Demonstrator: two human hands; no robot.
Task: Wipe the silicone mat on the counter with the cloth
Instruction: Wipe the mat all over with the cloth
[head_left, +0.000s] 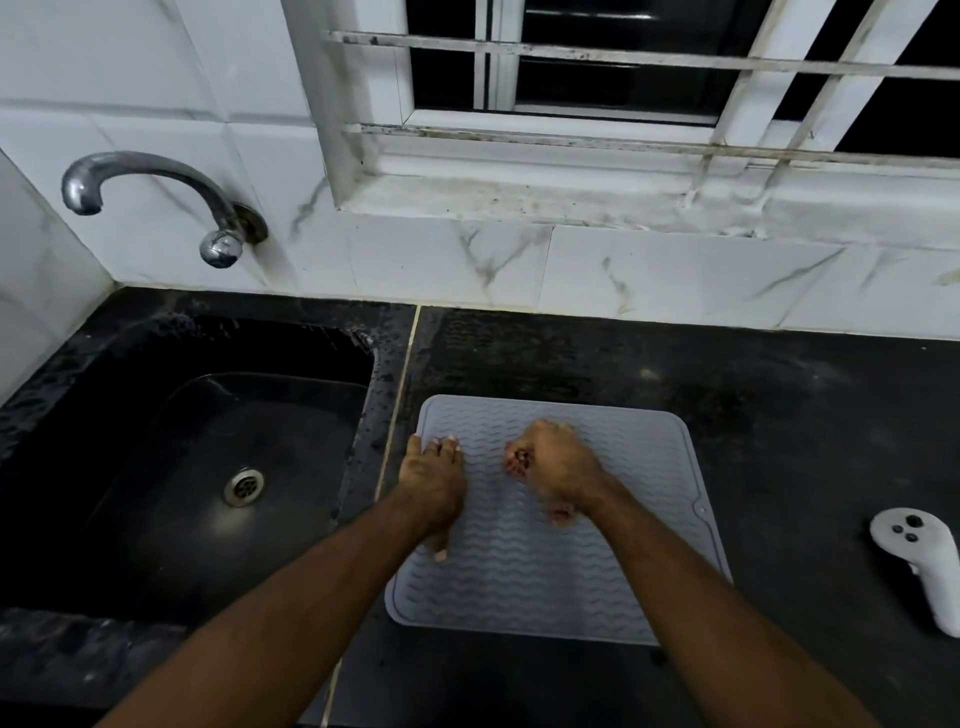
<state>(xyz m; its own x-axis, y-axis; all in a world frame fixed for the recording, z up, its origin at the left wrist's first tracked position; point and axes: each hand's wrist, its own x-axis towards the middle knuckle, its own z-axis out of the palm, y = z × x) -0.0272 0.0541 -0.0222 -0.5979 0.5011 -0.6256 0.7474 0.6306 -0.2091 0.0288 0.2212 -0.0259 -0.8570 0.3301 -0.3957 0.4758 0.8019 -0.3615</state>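
Observation:
A grey silicone mat (613, 566) with a wavy ribbed pattern lies flat on the black counter, just right of the sink. My left hand (434, 486) presses flat on the mat's left edge, fingers spread. My right hand (558, 470) rests in the mat's upper middle, curled into a fist around a small bunched cloth (518, 461). Only reddish bits of the cloth show at the fingers and under the wrist.
A black sink (182, 457) with a metal drain sits to the left, under a chrome tap (156, 192) on the tiled wall. A white handheld controller (922, 561) lies on the counter (779, 415) at the right. A barred window is behind.

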